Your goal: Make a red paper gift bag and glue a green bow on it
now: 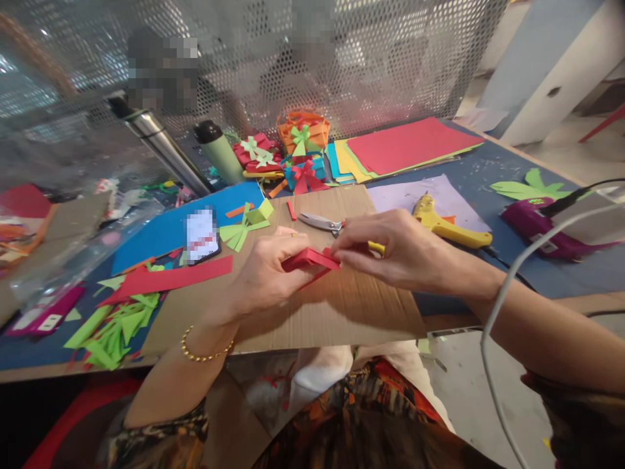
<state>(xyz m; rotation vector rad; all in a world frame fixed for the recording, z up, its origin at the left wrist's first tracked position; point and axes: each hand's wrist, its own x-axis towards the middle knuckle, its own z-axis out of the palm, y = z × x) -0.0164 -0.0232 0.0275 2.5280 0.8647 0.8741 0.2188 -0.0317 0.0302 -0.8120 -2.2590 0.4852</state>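
Okay, we've got the folded red paper (308, 258) up in both hands, above the cardboard sheet (312, 322) on the tabletop (551, 273). Left hand (266, 270): narrow grip, thumb and fingers clamped around the paper's left part. Right hand (390, 251): fingertips pinching its right end. We'd expect it near weightless, springy at the folds, floppier across single layers; dry, so low slip. Probable failure: crushed creases or torn edges. We'd hold the layered fold firmly left, light fingertip pressure right. Scissors (319, 223) lie just beyond, on the cardboard.
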